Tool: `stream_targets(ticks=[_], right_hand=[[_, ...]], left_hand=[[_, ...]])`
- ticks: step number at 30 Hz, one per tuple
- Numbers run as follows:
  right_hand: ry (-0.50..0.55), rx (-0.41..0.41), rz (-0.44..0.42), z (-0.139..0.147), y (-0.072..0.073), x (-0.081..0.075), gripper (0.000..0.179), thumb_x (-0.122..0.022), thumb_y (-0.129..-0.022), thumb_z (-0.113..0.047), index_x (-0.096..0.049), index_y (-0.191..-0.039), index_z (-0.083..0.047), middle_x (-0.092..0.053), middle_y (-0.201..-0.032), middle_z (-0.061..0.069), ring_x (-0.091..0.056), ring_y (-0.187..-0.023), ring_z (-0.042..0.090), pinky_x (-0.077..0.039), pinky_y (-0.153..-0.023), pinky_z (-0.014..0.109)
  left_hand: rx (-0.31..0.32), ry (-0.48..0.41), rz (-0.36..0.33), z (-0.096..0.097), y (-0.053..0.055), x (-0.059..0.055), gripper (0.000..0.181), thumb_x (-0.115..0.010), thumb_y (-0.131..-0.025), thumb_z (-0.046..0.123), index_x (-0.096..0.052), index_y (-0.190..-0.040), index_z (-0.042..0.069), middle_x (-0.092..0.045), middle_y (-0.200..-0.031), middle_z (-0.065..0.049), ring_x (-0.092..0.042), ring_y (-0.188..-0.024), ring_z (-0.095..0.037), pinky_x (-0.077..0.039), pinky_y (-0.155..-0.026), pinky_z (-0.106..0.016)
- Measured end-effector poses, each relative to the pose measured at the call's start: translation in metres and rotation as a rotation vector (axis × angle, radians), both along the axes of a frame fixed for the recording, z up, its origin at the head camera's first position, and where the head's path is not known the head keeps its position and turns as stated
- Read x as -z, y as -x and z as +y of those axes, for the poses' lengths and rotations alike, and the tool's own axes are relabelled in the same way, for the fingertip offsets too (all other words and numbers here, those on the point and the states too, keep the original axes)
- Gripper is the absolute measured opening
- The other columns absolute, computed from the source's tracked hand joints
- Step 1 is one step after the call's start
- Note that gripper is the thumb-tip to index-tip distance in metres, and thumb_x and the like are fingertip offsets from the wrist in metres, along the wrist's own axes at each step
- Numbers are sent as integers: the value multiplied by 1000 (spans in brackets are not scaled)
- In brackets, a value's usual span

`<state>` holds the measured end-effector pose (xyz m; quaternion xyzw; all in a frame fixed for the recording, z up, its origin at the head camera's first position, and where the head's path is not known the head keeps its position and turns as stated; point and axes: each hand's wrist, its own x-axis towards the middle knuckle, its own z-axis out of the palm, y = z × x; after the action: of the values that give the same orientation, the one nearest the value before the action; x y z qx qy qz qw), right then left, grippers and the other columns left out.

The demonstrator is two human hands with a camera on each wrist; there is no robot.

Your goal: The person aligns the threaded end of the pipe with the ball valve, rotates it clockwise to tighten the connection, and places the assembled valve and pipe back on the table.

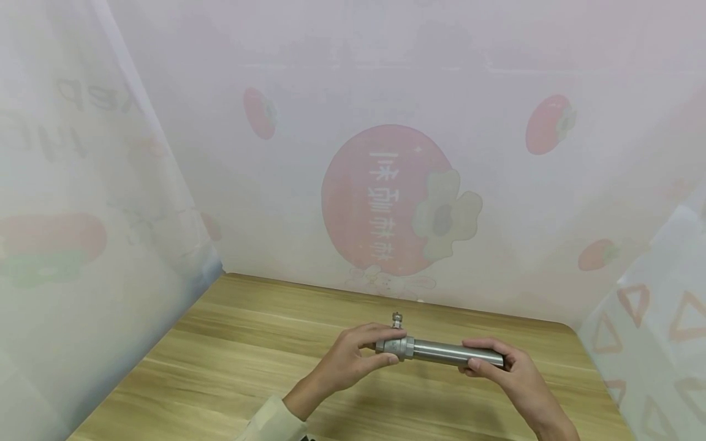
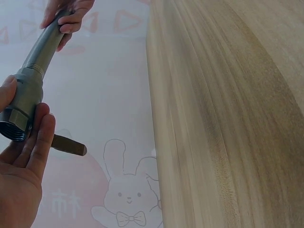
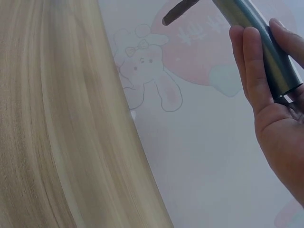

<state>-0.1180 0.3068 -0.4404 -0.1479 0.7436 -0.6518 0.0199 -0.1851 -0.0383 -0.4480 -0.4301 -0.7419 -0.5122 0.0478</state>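
A metal valve is joined to one end of a straight steel pipe, and the two lie in one line above the wooden table. My left hand holds the valve body between thumb and fingers. Near the pipe's free end, my right hand grips it, thumb on the near side. The valve's handle sticks out past the left fingers in the left wrist view. Threads show inside the valve's open end there, and a ring of thread shows where the pipe meets it.
The wooden table spreads under both hands. Pale printed cloth walls stand around it: a back wall with persimmon and rabbit drawings, a left wall, and a right wall with triangles.
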Motion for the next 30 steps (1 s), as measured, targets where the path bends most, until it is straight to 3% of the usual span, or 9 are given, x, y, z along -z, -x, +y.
stream_targets(ticks=[3, 11, 20, 30], right_hand=[[0, -8, 11, 0, 0, 0, 37, -64, -109, -4, -61, -144, 9, -77, -125, 1, -80, -103, 21, -66, -96, 36], [22, -49, 64, -2, 0, 3, 42, -66, -105, 5, -59, -146, 9, -67, -150, -7, -79, -112, 21, -65, -98, 34], [-13, -20, 25, -1, 0, 2, 42, -70, -104, 1, -61, -145, 4, -70, -133, -5, -80, -108, 25, -66, -96, 33], [-25, -12, -1, 0, -1, -1, 43, -69, -105, -3, -61, -147, 4, -73, -129, -3, -80, -107, 23, -65, -97, 33]], left_hand=[[-2, 3, -3, 0, 0, 1, 44, -80, -101, 21, -72, -143, 11, -74, -139, -8, -69, -116, -10, -64, -94, -30], [-5, 3, -7, 0, 0, 1, 44, -80, -101, 21, -72, -143, 13, -74, -139, -8, -70, -115, -10, -64, -94, -30], [-8, -3, -10, 1, 0, -1, 44, -79, -101, 22, -72, -144, 18, -75, -137, -6, -71, -113, -8, -64, -93, -30], [-4, -3, -10, 0, -1, -1, 44, -79, -101, 22, -71, -144, 18, -75, -138, -7, -71, -114, -10, -64, -94, -30]])
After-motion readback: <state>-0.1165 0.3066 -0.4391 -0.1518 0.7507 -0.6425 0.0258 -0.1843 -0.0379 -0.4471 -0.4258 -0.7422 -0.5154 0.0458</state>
